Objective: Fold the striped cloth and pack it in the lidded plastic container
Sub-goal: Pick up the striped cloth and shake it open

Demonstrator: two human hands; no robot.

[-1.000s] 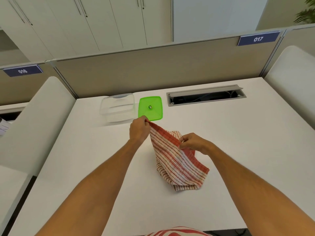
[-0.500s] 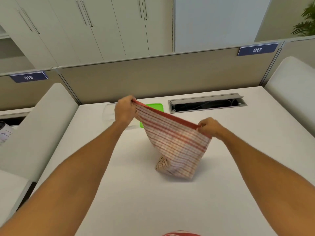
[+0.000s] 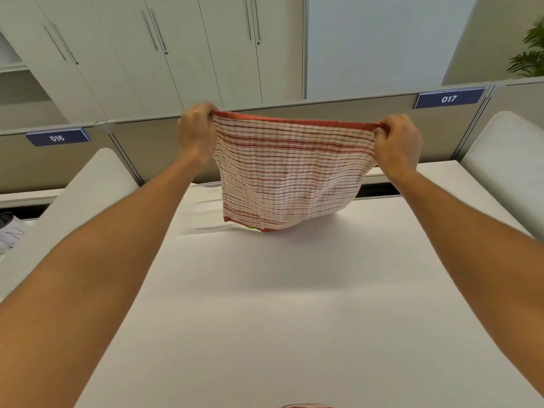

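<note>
The red-and-white striped cloth [image 3: 290,175] hangs spread out in the air above the white desk [image 3: 279,304], its lower hem free of the surface. My left hand [image 3: 195,132] pinches its top left corner and my right hand [image 3: 397,142] pinches its top right corner, with the red top edge stretched taut between them. The clear plastic container [image 3: 203,210] shows only partly, to the left behind the cloth. Of the green lid only a sliver [image 3: 250,228] peeks out under the cloth's bottom hem.
A cable slot [image 3: 379,189] is cut into the desk behind the cloth's right side. Beige partition panels with signs 016 [image 3: 57,138] and 017 [image 3: 449,98] close off the back. White chair backs [image 3: 506,160] flank the desk left and right.
Both hands have risen and moved apart, pulling the bunched cloth off the desk until it hangs flat. The view has tilted upward, and the cloth now hides the lid and part of the container.
</note>
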